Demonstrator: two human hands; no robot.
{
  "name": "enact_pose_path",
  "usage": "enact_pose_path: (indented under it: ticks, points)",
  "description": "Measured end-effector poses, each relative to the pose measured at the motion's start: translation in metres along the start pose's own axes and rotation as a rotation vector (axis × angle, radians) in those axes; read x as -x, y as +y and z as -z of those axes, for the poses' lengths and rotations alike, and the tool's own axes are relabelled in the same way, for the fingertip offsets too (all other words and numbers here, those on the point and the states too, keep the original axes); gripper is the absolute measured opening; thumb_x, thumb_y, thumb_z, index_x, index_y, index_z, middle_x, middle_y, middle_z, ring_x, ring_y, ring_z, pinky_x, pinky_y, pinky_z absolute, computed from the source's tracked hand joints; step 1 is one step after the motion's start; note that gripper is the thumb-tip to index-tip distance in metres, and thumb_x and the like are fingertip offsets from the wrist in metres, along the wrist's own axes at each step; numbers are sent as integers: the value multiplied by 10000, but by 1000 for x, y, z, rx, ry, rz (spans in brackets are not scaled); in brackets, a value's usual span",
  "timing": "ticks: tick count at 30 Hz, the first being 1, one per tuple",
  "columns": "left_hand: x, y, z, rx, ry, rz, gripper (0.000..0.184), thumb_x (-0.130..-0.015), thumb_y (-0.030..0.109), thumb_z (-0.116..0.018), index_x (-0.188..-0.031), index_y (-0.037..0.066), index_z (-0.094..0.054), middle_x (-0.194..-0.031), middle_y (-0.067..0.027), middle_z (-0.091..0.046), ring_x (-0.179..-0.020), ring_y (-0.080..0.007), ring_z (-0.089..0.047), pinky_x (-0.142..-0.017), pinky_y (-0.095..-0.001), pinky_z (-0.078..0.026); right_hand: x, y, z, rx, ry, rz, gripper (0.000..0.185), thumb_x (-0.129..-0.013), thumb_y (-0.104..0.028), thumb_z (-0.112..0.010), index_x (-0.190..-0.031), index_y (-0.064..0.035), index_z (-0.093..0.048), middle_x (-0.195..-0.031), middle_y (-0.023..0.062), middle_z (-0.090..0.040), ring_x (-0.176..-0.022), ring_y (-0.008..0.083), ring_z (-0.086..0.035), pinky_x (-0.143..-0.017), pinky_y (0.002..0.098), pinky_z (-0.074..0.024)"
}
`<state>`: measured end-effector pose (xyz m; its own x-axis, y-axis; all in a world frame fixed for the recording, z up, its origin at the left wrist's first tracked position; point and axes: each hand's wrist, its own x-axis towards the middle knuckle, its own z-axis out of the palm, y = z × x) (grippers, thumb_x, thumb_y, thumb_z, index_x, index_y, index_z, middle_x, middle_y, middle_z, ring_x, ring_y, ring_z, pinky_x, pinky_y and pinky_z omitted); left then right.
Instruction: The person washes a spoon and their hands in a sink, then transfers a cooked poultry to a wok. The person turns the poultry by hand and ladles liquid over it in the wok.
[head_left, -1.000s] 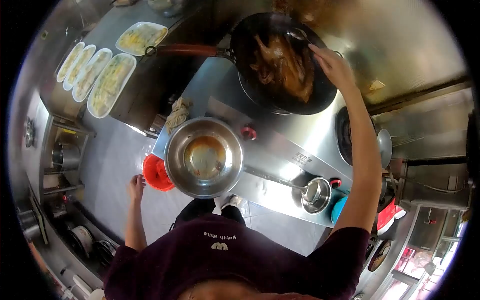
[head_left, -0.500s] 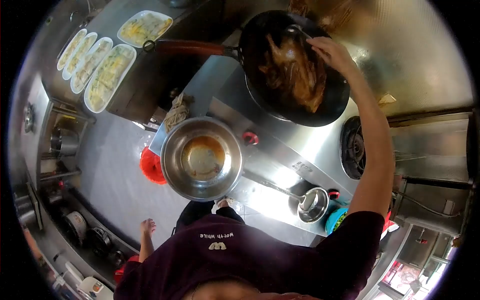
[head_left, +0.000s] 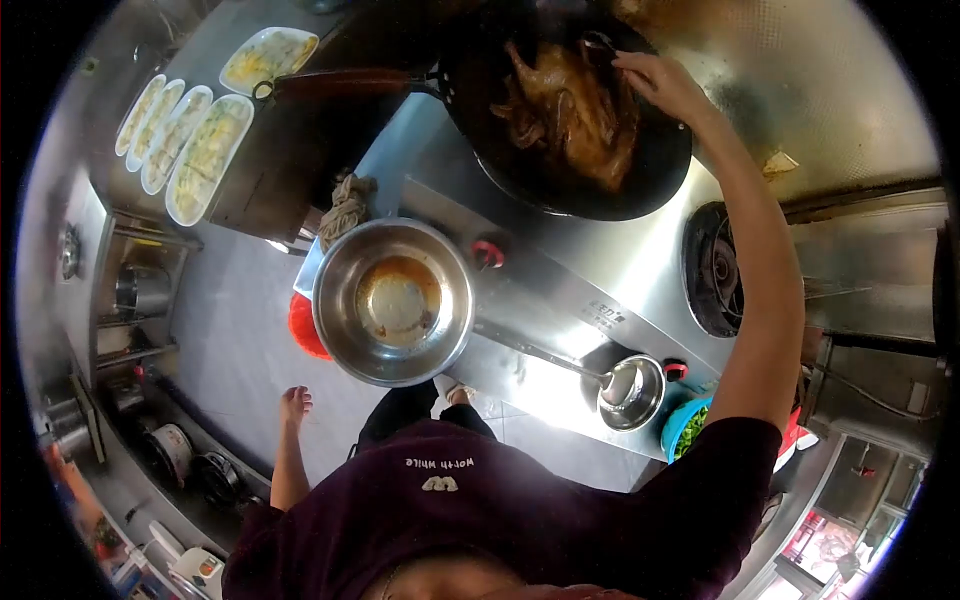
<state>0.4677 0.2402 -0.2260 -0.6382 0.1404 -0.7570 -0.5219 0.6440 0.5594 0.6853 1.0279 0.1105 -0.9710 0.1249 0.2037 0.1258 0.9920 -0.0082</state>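
Observation:
A whole browned bird (head_left: 580,115), perhaps a duck, lies in a large black wok (head_left: 490,130) with a long brown handle (head_left: 345,85). My right hand (head_left: 660,85) reaches over the wok's far right side, its fingers closed on a small metal spoon (head_left: 598,42). The spoon's bowl is dark and partly blurred beside the bird. Low at my side hangs my left hand (head_left: 295,403), its fingers loosely bent and holding nothing. Nearest to it is a wide steel basin (head_left: 340,320) with brown liquid residue at the bottom.
A ladle (head_left: 560,360) rests in a small steel bowl (head_left: 655,400) beside a blue bowl (head_left: 672,430) of chopped greens. Right of the wok is a burner (head_left: 715,270). Several white plates (head_left: 210,160) of food line the back left. A cloth (head_left: 345,210) lies behind the basin.
The view has shifted, so wok and basin sit slightly higher and farther left. My right hand has moved a little with the spoon near the bird. My left hand appears slightly higher.

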Motion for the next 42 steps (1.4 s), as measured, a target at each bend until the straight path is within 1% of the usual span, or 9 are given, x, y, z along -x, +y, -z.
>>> enact_pose_path:
  ticks: [4,10,14,21,29,33,34,36,42]
  points:
    - [10,9,-13,-99,22,25,221,-857,230,-455,-880,39,-565,-657,-37,-555,-491,-109,-508,-422,-222,-367,-13,3,-7,-12,94,139,225,-834,-98,-513,-1046,-55,-573,-1151,92,-536,-947,260,-565,-775,336,-469]
    - [17,-2,-21,-86,29,35,231,-860,230,-454,-883,29,-564,-660,-43,-559,-501,-114,-515,-427,-229,-376,-15,6,-9,-421,96,-82,204,-833,-173,-550,-999,-72,-613,-1116,67,-556,-956,183,-555,-784,295,-462]
    - [11,-19,-11,-14,-33,79,233,-866,235,-447,-880,30,-556,-652,-42,-553,-503,-117,-510,-423,-233,-377,-26,9,-14,-378,100,28,162,-822,-161,-539,-891,-36,-618,-1037,52,-580,-905,160,-560,-758,261,-457]
    - [-15,-47,2,187,-143,25,255,-874,262,-430,-881,39,-555,-664,-41,-555,-497,-115,-506,-422,-244,-387,-22,12,-15,-284,23,-65,145,-795,-124,-521,-841,-9,-596,-923,54,-591,-806,159,-562,-689,262,-447]
    - [18,1,-24,-162,31,48,251,-854,264,-441,-894,49,-565,-704,-44,-574,-542,-115,-531,-452,-239,-394,27,-2,-7,-138,141,-169,179,-779,-139,-535,-745,36,-559,-611,74,-515,-551,136,-462,-539,270,-378]
    - [15,4,-30,-181,-4,52,252,-852,269,-449,-900,49,-564,-713,-42,-575,-544,-113,-526,-452,-239,-389,63,-56,28,-259,-70,-400,223,-745,-234,-565,-743,-15,-606,-780,137,-606,-738,267,-589,-674,365,-457]
    - [12,3,-30,-179,-21,40,252,-853,270,-452,-902,49,-563,-714,-43,-575,-543,-113,-524,-453,-240,-388,75,-64,23,-179,21,-334,191,-743,-180,-548,-699,-2,-603,-678,130,-599,-634,262,-585,-607,340,-452]
    - [4,-1,-31,-173,-56,10,253,-854,272,-457,-906,48,-562,-717,-43,-575,-541,-112,-519,-456,-242,-386,96,-81,24,-237,12,-352,97,-751,-28,-534,-742,39,-604,-645,71,-567,-573,104,-499,-523,220,-380]
    - [1,12,-40,-167,-95,-4,242,-861,256,-451,-909,45,-560,-714,-42,-573,-544,-116,-518,-467,-241,-386,125,-105,34,-503,323,-502,125,-815,-48,-536,-823,53,-609,-775,107,-609,-699,129,-556,-629,209,-426]
